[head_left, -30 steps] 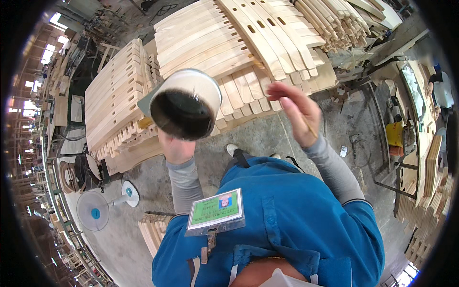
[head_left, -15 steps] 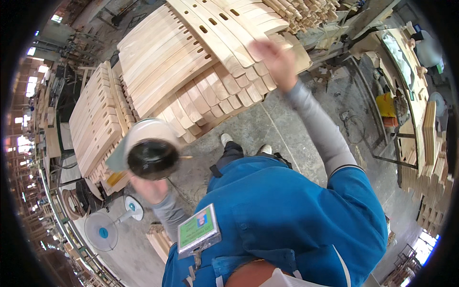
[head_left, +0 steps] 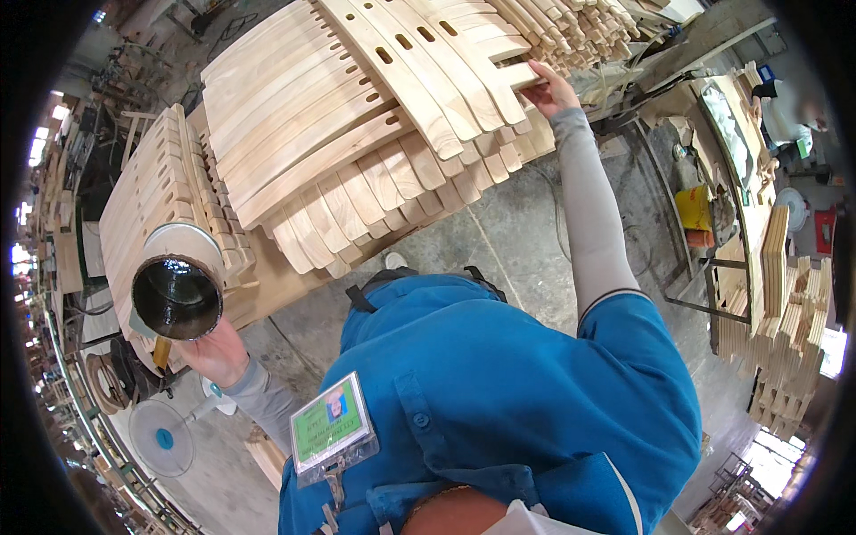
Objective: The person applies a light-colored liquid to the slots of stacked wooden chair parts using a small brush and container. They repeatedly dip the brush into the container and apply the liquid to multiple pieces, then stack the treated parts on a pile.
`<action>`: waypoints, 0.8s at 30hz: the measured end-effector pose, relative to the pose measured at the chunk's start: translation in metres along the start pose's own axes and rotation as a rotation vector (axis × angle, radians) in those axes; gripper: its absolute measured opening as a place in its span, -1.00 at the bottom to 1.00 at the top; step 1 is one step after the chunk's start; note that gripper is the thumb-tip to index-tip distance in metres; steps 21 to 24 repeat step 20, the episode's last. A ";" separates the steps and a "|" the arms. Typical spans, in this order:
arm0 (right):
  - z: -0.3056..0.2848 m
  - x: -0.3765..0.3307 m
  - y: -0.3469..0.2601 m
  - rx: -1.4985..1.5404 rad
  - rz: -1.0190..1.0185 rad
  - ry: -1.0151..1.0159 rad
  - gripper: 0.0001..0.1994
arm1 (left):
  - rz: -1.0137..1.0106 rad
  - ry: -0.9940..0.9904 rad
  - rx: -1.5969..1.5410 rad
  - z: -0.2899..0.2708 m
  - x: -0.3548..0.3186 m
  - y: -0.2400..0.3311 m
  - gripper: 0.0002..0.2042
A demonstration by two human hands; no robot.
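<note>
My left hand (head_left: 214, 355), at the left, is closed round a white cup (head_left: 185, 239) with a dark, glossy inside, tipped so that its mouth faces me. Beside the cup shows a short yellow-brown piece (head_left: 161, 351); whether my hand also holds it I cannot tell. At the far right of the stack, my right hand (head_left: 553, 93) pinches the end of a pale wooden slat (head_left: 519, 77), thumb on top and fingers beneath. Just left of it lie several curved, slotted boards (head_left: 428, 76) across a layer of flat boards (head_left: 276, 107).
A second pile of slotted boards (head_left: 147, 201) stands at the left. Bundled wooden sticks (head_left: 571, 31) lie beyond my right hand. A fan (head_left: 162, 437) is at lower left. To the right are a workbench (head_left: 758, 192), a yellow container (head_left: 693, 207) and another person (head_left: 785, 111).
My left hand has carried the cup left and nearer the left pile. My right hand has moved farther right and now grips a slat end. My view has shifted slightly.
</note>
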State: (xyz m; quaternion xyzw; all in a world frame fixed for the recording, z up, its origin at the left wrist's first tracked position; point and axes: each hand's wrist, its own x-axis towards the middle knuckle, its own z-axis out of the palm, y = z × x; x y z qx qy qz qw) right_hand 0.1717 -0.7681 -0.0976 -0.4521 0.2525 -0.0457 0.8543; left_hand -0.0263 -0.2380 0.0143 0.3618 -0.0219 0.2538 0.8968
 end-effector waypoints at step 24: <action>-0.008 -0.084 -0.027 -1.892 -0.503 -0.505 -0.29 | 0.039 -0.027 0.032 0.015 -0.026 -0.014 -0.63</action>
